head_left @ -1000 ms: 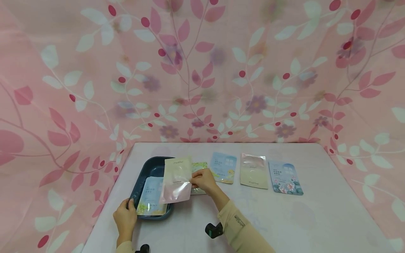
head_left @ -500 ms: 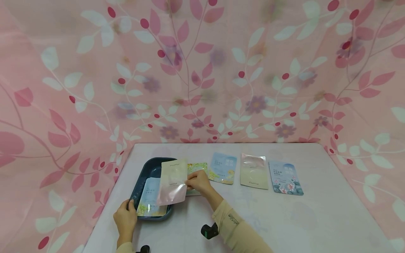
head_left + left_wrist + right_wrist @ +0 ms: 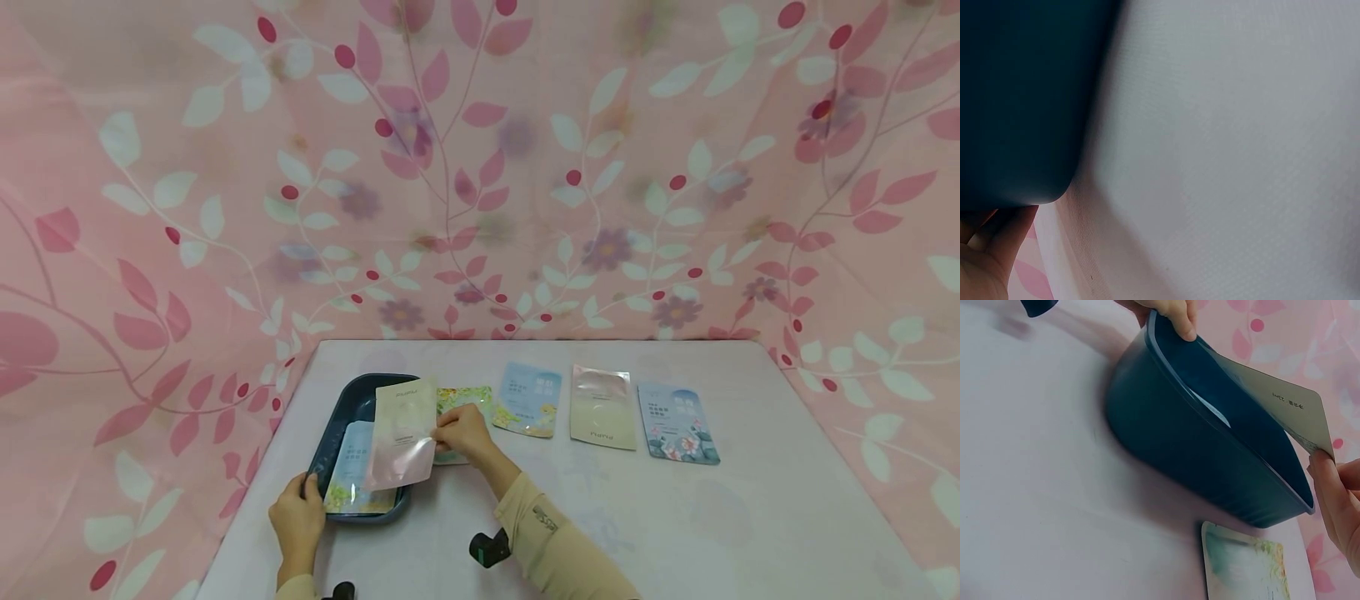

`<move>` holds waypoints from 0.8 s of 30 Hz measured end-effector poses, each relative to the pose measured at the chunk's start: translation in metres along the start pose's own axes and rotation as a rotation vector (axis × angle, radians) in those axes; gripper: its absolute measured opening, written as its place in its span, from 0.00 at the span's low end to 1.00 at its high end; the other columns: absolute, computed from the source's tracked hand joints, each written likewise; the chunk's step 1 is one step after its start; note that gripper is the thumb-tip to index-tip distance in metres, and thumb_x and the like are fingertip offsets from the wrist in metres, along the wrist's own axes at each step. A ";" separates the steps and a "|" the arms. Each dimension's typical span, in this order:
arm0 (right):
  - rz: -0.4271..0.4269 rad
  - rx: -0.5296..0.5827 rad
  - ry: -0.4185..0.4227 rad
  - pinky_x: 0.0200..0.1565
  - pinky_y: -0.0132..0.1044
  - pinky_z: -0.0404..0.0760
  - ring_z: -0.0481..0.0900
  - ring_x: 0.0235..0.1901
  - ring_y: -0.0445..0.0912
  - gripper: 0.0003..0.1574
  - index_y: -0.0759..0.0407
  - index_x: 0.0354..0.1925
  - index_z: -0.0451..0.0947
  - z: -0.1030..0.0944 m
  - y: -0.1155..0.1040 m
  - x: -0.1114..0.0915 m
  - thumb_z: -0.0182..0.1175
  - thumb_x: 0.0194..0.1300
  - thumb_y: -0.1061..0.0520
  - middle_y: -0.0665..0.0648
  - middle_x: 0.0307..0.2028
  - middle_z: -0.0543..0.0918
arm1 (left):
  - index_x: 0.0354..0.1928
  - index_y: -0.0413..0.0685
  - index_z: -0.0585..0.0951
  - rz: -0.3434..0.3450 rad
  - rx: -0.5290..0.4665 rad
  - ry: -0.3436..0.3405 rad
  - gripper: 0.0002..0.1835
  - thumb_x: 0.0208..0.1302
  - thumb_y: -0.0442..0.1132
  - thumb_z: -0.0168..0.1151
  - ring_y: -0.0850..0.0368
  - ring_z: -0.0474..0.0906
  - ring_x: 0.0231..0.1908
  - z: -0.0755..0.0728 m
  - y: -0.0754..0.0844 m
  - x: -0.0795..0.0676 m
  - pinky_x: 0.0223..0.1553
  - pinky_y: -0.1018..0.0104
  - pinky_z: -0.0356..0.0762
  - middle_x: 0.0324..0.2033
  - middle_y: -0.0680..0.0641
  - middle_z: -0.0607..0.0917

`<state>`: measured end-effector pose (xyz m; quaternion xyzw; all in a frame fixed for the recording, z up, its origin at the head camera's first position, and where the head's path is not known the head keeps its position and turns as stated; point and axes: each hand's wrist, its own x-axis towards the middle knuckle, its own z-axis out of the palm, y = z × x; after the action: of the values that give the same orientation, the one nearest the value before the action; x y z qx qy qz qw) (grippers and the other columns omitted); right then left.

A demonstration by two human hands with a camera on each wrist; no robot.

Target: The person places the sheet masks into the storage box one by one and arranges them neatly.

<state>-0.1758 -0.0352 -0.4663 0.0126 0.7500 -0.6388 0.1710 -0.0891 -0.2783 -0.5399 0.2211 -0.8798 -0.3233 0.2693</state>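
Note:
My right hand (image 3: 468, 433) pinches the right edge of a pale green and pink sheet mask packet (image 3: 405, 433), tilted over the dark blue plastic basin (image 3: 352, 408). In the right wrist view, the packet (image 3: 1291, 406) spans the basin's opening, and my fingers are just past its far end. A blue packet with yellow-green flowers (image 3: 351, 467) lies in the basin, partly covered by the held one. My left hand (image 3: 296, 512) grips the basin's near left rim, thumb on the inside. The left wrist view shows the basin's outer wall (image 3: 1022, 94) above those fingers.
A green flowered packet (image 3: 472, 396) lies right of the basin, partly behind my right hand. Further right lie a blue packet (image 3: 528, 400), a pink-and-green packet (image 3: 602, 408) and a blue packet with pink flowers (image 3: 678, 423). The white-covered table (image 3: 750, 517) meets a floral curtain (image 3: 525, 208).
My right hand has carried the pale packet left and slightly down, further over the basin, uncovering more of the green flowered packet. My left hand stays on the rim.

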 end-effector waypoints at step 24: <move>-0.009 -0.080 0.056 0.29 0.42 0.83 0.84 0.19 0.51 0.03 0.72 0.29 0.81 0.026 0.007 0.006 0.65 0.50 0.72 0.58 0.20 0.82 | 0.44 0.21 0.76 -0.037 -0.016 -0.033 0.14 0.66 0.30 0.51 0.25 0.75 0.44 -0.001 0.002 0.000 0.47 0.38 0.70 0.41 0.23 0.79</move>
<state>-0.1736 -0.0597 -0.4775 0.0202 0.7796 -0.6084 0.1475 -0.0884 -0.2771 -0.5376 0.2297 -0.8773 -0.3388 0.2505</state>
